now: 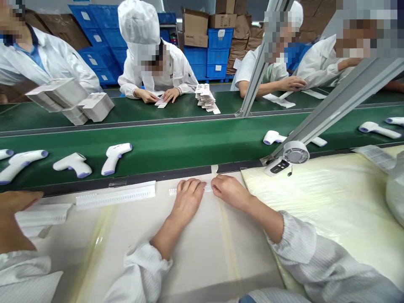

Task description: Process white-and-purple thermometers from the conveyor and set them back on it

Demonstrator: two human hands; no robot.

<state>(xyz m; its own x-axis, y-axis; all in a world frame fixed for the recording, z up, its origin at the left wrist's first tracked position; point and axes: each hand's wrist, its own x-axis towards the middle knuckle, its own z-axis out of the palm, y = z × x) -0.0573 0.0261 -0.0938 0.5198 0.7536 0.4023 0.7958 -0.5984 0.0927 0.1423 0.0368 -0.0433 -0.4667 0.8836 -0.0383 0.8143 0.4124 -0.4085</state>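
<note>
In the head view, a narrow white strip (172, 192) with a toothed look lies near the table's far edge, roughly midway along the part shown. The left hand (190, 196) rests over it, fingers close together and bent down; whether they grip or only press, I cannot tell. The right hand (227, 189) is curled at the strip's right end, its fingers drawn in narrow; their tips are hidden, so a pinch is likely but not certain.

The step looks like fine handling of the strip. It is probably best done with the left hand holding it flat and the right working from the end with small, level movements, since so thin a piece could bend or tear.

The far edge is the tight side: just beyond its dark border (164, 171) runs the green conveyor (176, 143), carrying white thermometers (116, 158). To the left, a wider white strip (116, 196) lies along the same edge; a co-worker's hand (22, 201) is near the left edge. A yellowish padded sheet (303, 198) bounds the right. The most room is toward the near edge, between the forearms.
</note>
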